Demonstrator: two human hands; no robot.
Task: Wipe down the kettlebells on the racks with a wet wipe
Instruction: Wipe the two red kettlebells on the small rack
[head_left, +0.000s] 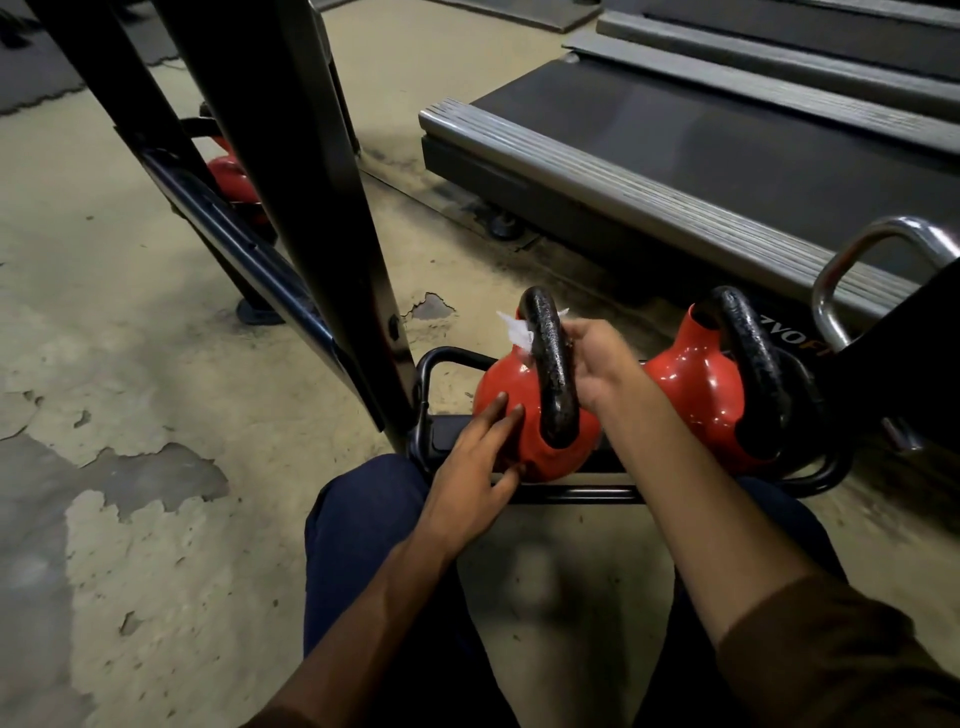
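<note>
Two red kettlebells with black handles sit side by side on the low black rack (571, 493). My left hand (478, 467) lies flat against the red body of the nearer kettlebell (498, 384), fingers spread. My right hand (597, 358) reaches through that kettlebell's black handle, gripping a white wet wipe (517, 332) whose edge sticks out on the handle's far side. The second red kettlebell (696, 389) stands to the right, untouched. A third red kettlebell (234, 176) shows behind the rack's upright at the upper left.
A black slanted rack frame (311, 208) rises on the left. Treadmill decks (675, 156) run along the back right. A chrome handle (872, 260) juts in at the right edge. Worn, patchy concrete floor (130, 389) spreads to the left. My knees in dark trousers (363, 519) are below.
</note>
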